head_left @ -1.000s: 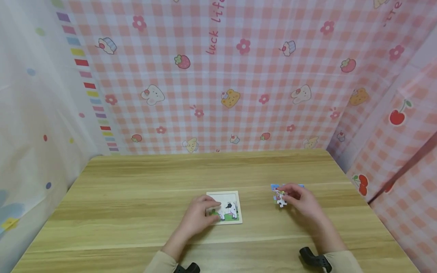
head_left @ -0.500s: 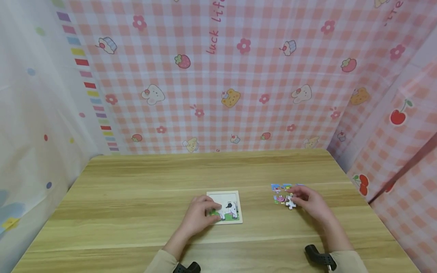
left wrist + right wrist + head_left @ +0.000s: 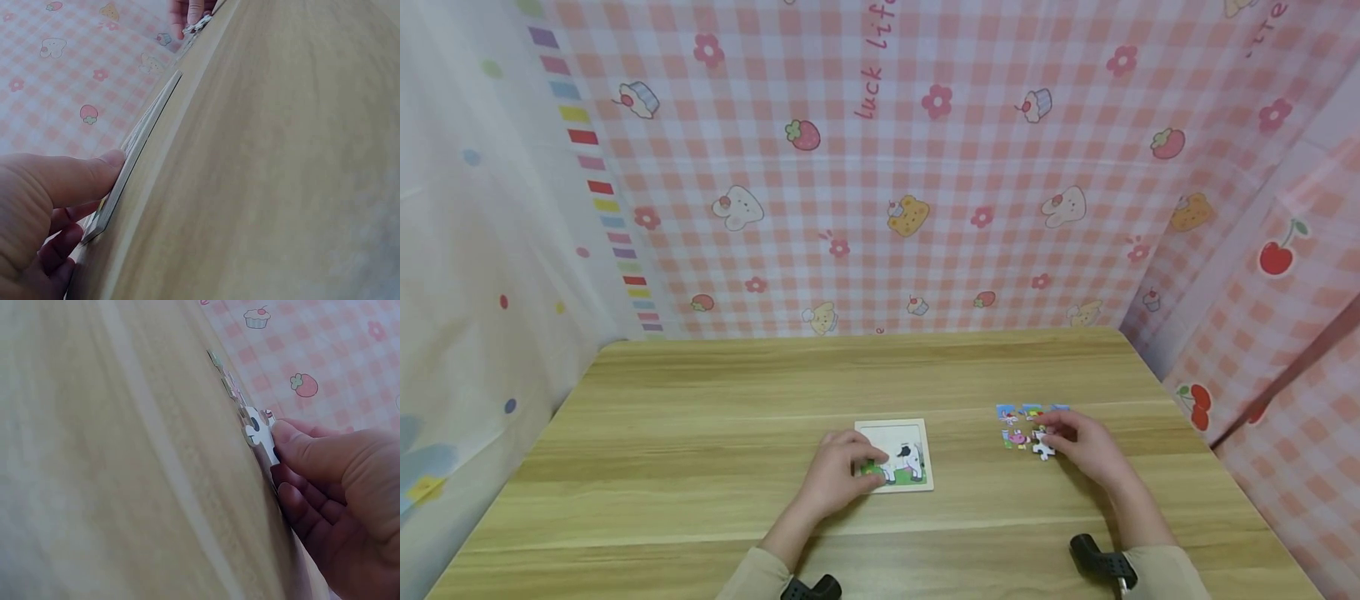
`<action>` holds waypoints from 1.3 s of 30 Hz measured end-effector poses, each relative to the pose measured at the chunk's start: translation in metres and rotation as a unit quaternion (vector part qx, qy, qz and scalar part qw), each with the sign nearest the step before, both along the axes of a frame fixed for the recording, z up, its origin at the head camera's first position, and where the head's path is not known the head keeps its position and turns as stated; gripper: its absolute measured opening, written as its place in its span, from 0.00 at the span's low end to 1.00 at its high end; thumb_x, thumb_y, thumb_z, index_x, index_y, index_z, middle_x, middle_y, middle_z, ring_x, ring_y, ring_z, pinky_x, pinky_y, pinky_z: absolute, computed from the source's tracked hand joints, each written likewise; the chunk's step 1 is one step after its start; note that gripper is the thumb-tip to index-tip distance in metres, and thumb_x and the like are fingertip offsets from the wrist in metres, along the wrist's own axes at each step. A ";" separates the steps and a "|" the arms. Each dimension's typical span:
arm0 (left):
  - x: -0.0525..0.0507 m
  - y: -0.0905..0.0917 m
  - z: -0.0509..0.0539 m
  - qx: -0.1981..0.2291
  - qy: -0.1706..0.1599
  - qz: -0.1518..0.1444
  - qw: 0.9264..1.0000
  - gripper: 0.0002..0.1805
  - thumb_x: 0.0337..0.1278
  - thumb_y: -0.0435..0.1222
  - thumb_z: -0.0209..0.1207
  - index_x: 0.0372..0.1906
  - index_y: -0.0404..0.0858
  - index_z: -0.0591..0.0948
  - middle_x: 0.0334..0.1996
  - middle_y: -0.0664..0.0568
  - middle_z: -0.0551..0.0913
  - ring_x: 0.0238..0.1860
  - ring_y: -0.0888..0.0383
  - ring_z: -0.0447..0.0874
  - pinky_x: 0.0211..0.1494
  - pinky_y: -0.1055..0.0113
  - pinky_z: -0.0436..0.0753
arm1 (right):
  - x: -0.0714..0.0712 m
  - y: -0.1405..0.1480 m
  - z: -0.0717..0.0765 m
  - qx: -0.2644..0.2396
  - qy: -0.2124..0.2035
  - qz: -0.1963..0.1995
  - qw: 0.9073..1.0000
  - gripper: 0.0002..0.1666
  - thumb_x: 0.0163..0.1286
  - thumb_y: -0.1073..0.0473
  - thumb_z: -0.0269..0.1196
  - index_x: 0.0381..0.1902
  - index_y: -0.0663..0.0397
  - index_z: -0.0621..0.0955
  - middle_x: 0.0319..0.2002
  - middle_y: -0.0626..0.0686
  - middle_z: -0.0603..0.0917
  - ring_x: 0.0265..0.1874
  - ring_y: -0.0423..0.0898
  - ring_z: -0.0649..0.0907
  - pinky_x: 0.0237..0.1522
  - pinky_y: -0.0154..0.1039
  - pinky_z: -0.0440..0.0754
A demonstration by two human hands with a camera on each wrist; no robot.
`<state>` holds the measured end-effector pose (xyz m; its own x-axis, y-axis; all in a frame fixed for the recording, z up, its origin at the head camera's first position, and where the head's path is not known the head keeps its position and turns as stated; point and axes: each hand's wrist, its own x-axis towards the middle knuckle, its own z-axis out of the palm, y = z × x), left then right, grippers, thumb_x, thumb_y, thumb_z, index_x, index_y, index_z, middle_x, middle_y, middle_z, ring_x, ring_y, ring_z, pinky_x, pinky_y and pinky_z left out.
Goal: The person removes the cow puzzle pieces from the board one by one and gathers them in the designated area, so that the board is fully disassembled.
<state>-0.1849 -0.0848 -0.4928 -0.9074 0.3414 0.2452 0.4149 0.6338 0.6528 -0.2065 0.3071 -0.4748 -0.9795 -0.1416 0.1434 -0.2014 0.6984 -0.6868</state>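
Looks forward and down from the head, farther back, over the yellow-brown wood-grain tabletop [image 3: 700, 417]; skims it close, tilted, from each wrist; shares the pale, square picture board [image 3: 887, 435] between head and left wrist.

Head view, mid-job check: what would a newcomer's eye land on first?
Probably the pink checked cloth, printed with cartoon animals and fruit, behind the table. Next, near the table's middle, the square puzzle board showing part of a black-and-white animal, with the left hand resting on its left side. To the right, the right hand pinches a white puzzle piece beside other colourful pieces.
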 end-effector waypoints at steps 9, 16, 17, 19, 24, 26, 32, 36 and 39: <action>0.000 0.000 -0.001 0.000 0.000 -0.002 1.000 0.13 0.44 0.37 0.75 0.39 0.44 0.89 0.39 0.56 0.83 0.47 0.55 0.72 0.52 0.57 0.73 | -0.004 0.001 -0.002 0.043 0.025 -0.005 0.999 0.10 0.65 0.68 0.66 0.45 0.61 0.86 0.42 0.58 0.86 0.38 0.44 0.80 0.40 0.37 0.80; 0.000 -0.001 -0.001 -0.004 0.004 -0.002 1.000 0.13 0.44 0.37 0.75 0.39 0.44 0.89 0.40 0.56 0.82 0.47 0.56 0.71 0.52 0.58 0.73 | -0.006 0.001 -0.005 0.059 0.051 -0.011 0.997 0.10 0.64 0.68 0.67 0.43 0.61 0.86 0.41 0.58 0.86 0.38 0.47 0.82 0.40 0.40 0.81; 0.000 -0.001 -0.001 -0.004 0.004 -0.002 1.000 0.13 0.44 0.37 0.75 0.39 0.44 0.89 0.40 0.56 0.82 0.48 0.55 0.71 0.52 0.57 0.73 | -0.006 0.001 -0.005 0.061 0.056 -0.011 0.997 0.09 0.63 0.69 0.67 0.43 0.61 0.86 0.41 0.57 0.86 0.38 0.47 0.82 0.40 0.40 0.81; 0.000 -0.001 -0.001 -0.004 0.003 -0.002 1.000 0.13 0.44 0.37 0.75 0.39 0.44 0.89 0.40 0.56 0.82 0.48 0.55 0.72 0.52 0.57 0.73 | -0.007 0.001 -0.006 0.065 0.063 -0.011 0.996 0.09 0.62 0.69 0.68 0.41 0.60 0.87 0.40 0.56 0.86 0.37 0.46 0.82 0.39 0.39 0.81; 0.000 -0.001 -0.001 -0.002 0.000 -0.004 1.000 0.13 0.45 0.38 0.75 0.40 0.44 0.89 0.40 0.56 0.82 0.49 0.55 0.71 0.53 0.56 0.73 | -0.005 0.002 -0.007 0.069 0.073 -0.010 0.995 0.09 0.61 0.69 0.69 0.40 0.57 0.87 0.39 0.54 0.86 0.37 0.46 0.82 0.39 0.38 0.81; 0.000 -0.001 -0.001 -0.002 0.000 -0.005 1.000 0.13 0.45 0.37 0.75 0.39 0.44 0.89 0.40 0.56 0.82 0.49 0.55 0.71 0.53 0.56 0.73 | -0.005 0.003 -0.007 0.064 0.076 -0.002 0.995 0.10 0.61 0.69 0.69 0.41 0.57 0.87 0.39 0.54 0.86 0.36 0.44 0.82 0.39 0.37 0.81; 0.000 -0.001 -0.001 -0.005 0.003 -0.007 1.000 0.13 0.45 0.38 0.75 0.40 0.45 0.89 0.40 0.57 0.82 0.48 0.56 0.71 0.52 0.57 0.73 | -0.002 0.010 -0.008 0.034 0.085 0.056 0.994 0.17 0.54 0.63 0.75 0.44 0.58 0.86 0.38 0.50 0.83 0.33 0.35 0.79 0.36 0.31 0.80; 0.000 -0.001 -0.002 -0.006 0.008 -0.009 1.000 0.13 0.45 0.38 0.75 0.40 0.44 0.89 0.40 0.56 0.83 0.48 0.55 0.72 0.53 0.56 0.73 | -0.001 0.013 -0.008 0.039 0.065 0.074 0.994 0.22 0.53 0.57 0.77 0.47 0.55 0.86 0.40 0.49 0.81 0.36 0.37 0.79 0.39 0.33 0.79; 0.000 -0.001 -0.002 -0.005 0.007 -0.008 1.000 0.13 0.45 0.38 0.75 0.40 0.44 0.89 0.40 0.56 0.83 0.48 0.55 0.72 0.53 0.56 0.73 | -0.001 0.013 -0.009 0.048 0.071 0.072 0.994 0.22 0.53 0.57 0.77 0.47 0.55 0.86 0.41 0.49 0.81 0.36 0.37 0.78 0.39 0.33 0.79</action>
<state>-0.1848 -0.0862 -0.4946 -0.8984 0.3582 0.2540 0.4338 0.6339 0.6403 -0.2080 0.3199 -0.4833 -0.9186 -0.2988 0.2587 -0.3950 0.7157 -0.5759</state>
